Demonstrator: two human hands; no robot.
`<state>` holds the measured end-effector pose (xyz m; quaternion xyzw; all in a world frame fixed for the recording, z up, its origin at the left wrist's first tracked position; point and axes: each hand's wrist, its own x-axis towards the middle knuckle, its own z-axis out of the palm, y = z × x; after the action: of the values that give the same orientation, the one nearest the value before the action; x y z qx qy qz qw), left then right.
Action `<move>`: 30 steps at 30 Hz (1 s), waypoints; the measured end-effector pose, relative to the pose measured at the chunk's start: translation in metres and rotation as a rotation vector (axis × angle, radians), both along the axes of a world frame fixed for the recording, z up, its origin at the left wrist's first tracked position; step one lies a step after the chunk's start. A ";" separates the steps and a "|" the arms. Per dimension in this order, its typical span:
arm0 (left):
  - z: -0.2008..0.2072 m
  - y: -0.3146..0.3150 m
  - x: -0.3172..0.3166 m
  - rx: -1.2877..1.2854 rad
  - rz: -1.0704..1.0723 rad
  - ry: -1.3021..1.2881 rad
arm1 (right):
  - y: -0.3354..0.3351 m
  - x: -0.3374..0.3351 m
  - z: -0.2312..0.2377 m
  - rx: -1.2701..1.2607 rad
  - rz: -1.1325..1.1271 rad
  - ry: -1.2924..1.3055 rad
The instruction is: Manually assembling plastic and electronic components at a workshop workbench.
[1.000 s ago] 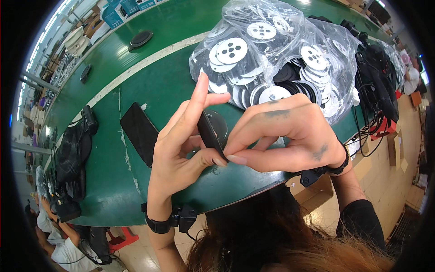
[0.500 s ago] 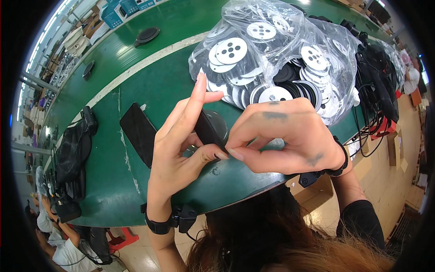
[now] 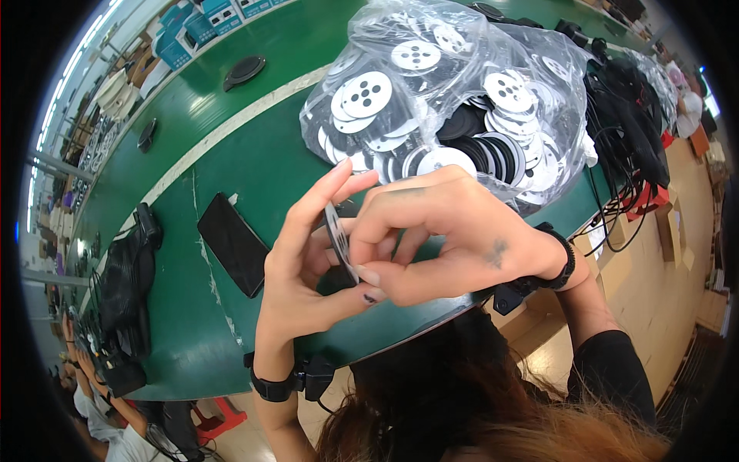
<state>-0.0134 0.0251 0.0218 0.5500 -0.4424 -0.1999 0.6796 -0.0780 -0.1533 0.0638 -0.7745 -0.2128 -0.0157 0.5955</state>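
The left hand [image 3: 296,273] pinches a thin disc [image 3: 339,240] on edge, its thumb low against the rim and its fingers behind, with the upper fingers stretched out past it. This disc, dark-edged with a paler face, is raised in front of the near left side of the clear plastic bag [image 3: 456,81]. The right hand [image 3: 443,235], also on the bag's near side, has its thumb and curled forefinger close together against the disc's lower part; whether they nip its rim or only press its face, I cannot tell. Both wrists wear black straps, the left strap [image 3: 273,388] lying farther from the bag than the right strap [image 3: 567,266]. Inside the bag are white discs [image 3: 366,94] pierced with holes, and among them black discs [image 3: 465,123]. Left of the bag and nearer the person, a black rectangular slab [image 3: 233,245] lies flat on the green table [image 3: 181,331]. Beyond a pale strip, left of the bag, rests a round black piece [image 3: 245,72]. Dark cables [image 3: 613,206] hang to the bag's right, and blue boxes [image 3: 174,46] stand far to its left.
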 end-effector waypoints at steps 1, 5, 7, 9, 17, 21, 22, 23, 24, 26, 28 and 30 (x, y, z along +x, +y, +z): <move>0.000 0.000 0.001 0.007 -0.005 0.020 | -0.001 0.000 0.000 0.001 0.020 -0.003; -0.004 -0.001 -0.005 -0.104 -0.035 0.152 | 0.002 0.005 -0.002 0.058 -0.052 0.035; -0.005 -0.002 -0.010 -0.067 0.110 0.240 | -0.001 0.006 -0.002 0.084 -0.081 0.047; -0.006 -0.005 -0.011 -0.003 0.224 0.215 | -0.008 0.003 -0.003 0.000 -0.071 0.042; -0.012 -0.015 -0.029 -0.025 0.059 0.603 | -0.028 -0.022 -0.018 0.079 -0.181 0.163; -0.021 -0.018 -0.033 -0.073 -0.070 0.794 | -0.031 -0.035 -0.025 0.202 -0.285 0.216; -0.022 -0.018 -0.033 -0.080 -0.111 0.830 | -0.031 -0.038 -0.026 0.181 -0.309 0.211; -0.022 -0.018 -0.033 -0.092 -0.150 0.860 | -0.032 -0.041 -0.027 0.201 -0.312 0.219; -0.023 -0.018 -0.033 -0.110 -0.181 0.879 | -0.031 -0.041 -0.028 0.224 -0.312 0.210; -0.023 -0.018 -0.033 -0.130 -0.233 0.909 | -0.030 -0.041 -0.028 0.253 -0.297 0.193; -0.023 -0.019 -0.033 -0.166 -0.236 0.919 | -0.029 -0.041 -0.028 0.237 -0.356 0.191; -0.024 -0.021 -0.031 -0.189 -0.236 0.923 | -0.029 -0.042 -0.027 0.251 -0.360 0.218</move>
<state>-0.0446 0.0043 -0.0017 0.2857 -0.1703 -0.4578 0.8245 -0.1201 -0.1822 0.0371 -0.7171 -0.0024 -0.0644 0.6940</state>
